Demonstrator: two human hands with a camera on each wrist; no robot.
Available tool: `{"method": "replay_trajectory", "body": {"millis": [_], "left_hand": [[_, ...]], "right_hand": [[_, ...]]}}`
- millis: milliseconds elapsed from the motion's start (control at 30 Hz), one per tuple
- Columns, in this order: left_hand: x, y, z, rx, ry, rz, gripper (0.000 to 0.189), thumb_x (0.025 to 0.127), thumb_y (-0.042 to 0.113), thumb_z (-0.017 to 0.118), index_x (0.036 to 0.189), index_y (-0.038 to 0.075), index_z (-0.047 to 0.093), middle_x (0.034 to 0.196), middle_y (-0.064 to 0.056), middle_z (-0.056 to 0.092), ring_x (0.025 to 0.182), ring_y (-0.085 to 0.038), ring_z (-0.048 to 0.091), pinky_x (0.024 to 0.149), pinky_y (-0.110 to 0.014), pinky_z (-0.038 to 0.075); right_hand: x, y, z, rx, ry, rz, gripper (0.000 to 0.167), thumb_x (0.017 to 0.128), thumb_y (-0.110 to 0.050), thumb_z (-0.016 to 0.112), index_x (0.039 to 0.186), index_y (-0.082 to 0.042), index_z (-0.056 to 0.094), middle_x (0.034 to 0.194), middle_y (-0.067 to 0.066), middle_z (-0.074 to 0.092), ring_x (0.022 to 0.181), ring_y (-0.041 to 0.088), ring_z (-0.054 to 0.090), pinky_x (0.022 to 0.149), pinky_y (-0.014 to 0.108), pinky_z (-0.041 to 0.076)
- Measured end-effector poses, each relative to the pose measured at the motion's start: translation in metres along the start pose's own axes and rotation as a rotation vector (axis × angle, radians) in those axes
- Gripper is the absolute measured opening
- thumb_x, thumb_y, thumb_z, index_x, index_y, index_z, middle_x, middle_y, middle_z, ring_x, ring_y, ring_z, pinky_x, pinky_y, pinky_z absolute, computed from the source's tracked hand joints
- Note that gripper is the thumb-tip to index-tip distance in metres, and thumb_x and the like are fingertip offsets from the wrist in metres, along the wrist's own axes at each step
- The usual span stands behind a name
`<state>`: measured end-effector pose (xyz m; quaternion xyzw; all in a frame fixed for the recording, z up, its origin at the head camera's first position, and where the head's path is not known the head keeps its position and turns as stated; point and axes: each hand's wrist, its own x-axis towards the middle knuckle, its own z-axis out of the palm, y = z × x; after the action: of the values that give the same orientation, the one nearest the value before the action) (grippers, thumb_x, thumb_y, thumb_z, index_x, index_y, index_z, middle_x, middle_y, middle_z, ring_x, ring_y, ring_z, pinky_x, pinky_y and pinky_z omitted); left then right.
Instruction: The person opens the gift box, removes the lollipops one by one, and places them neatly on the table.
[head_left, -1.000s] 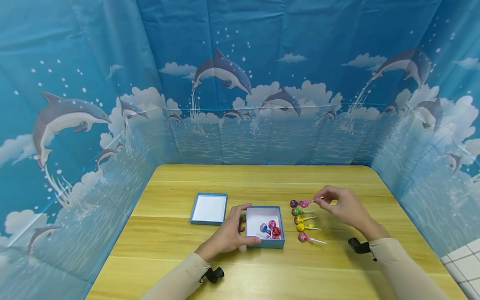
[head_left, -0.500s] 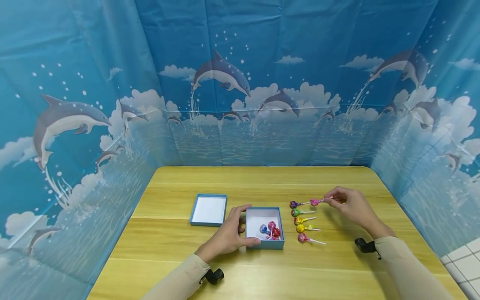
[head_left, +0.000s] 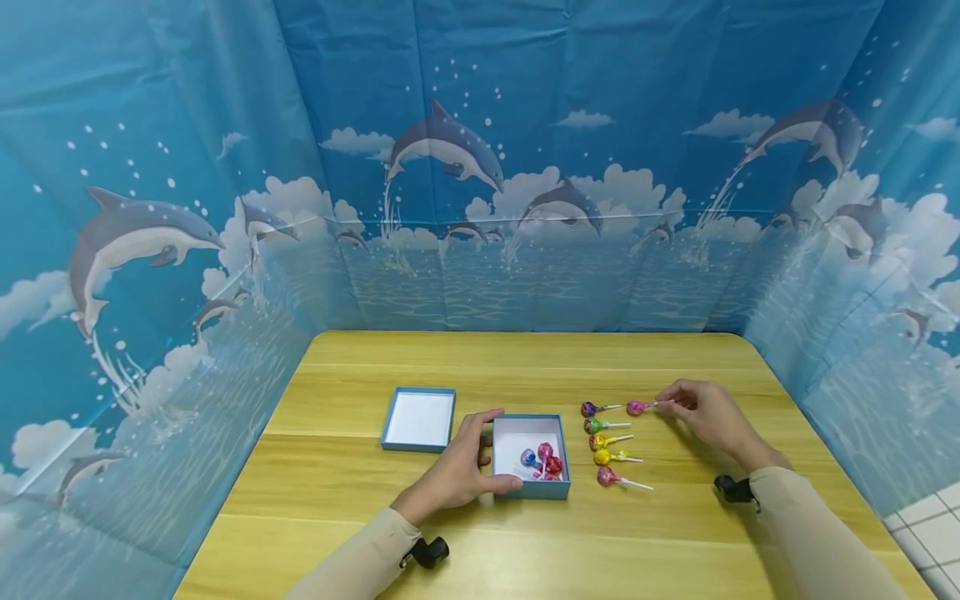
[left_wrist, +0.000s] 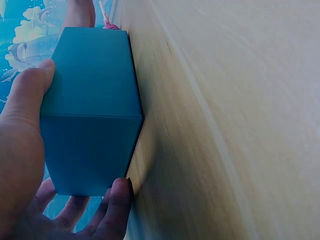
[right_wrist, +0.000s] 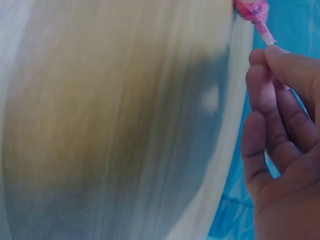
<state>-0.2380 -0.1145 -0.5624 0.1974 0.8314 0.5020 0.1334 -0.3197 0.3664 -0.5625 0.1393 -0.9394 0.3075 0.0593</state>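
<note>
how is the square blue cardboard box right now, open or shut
Open: the box shows blue, pink and red lollipops in its white inside, and the shallow blue square lid lies apart on the yellow wooden table.

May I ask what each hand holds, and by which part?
The right hand pinches a pink-wrapped round lollipop by its white stick; the left hand grips a square blue box by its left side.

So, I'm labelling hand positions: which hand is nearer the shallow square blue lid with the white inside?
Left. The left hand is beside the lid's near right corner, gripping the open square blue box. The right hand is much farther right, pinching a pink-wrapped lollipop.
</note>
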Motion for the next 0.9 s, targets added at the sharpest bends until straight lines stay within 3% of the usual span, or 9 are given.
{"method": "replay_trajectory", "body": {"millis": [433, 667, 900], "left_hand": [[0.000, 0.000, 0.001, -0.001, 0.001, 0.005, 0.113, 0.098, 0.037, 0.099, 0.184, 0.019, 0.028, 0.175, -0.015, 0.040, 0.147, -0.027, 0.061, 0.118, -0.037, 0.063], [0.000, 0.001, 0.001, 0.005, -0.001, 0.004, 0.113, 0.098, 0.036, 0.099, 0.184, 0.019, 0.028, 0.172, -0.015, 0.043, 0.138, -0.024, 0.063, 0.111, -0.031, 0.064], [0.001, 0.001, 0.001, 0.000, 0.001, 0.009, 0.113, 0.098, 0.035, 0.099, 0.184, 0.018, 0.028, 0.170, -0.016, 0.044, 0.134, -0.024, 0.064, 0.107, -0.029, 0.064]], "right_hand": [[0.003, 0.010, 0.005, -0.053, -0.046, 0.020, 0.007, 0.112, -0.015, 0.081, 0.111, -0.012, 0.087, 0.107, 0.006, 0.086, 0.092, 0.013, 0.075, 0.077, 0.026, 0.060], [0.002, 0.012, 0.004, -0.058, -0.064, 0.025, 0.007, 0.111, -0.016, 0.082, 0.112, -0.011, 0.087, 0.106, 0.006, 0.082, 0.085, 0.007, 0.066, 0.072, 0.027, 0.055], [0.001, 0.010, 0.002, -0.070, -0.068, 0.023, 0.011, 0.111, -0.020, 0.083, 0.114, -0.010, 0.087, 0.111, 0.011, 0.079, 0.091, 0.015, 0.068, 0.076, 0.032, 0.057]]}}
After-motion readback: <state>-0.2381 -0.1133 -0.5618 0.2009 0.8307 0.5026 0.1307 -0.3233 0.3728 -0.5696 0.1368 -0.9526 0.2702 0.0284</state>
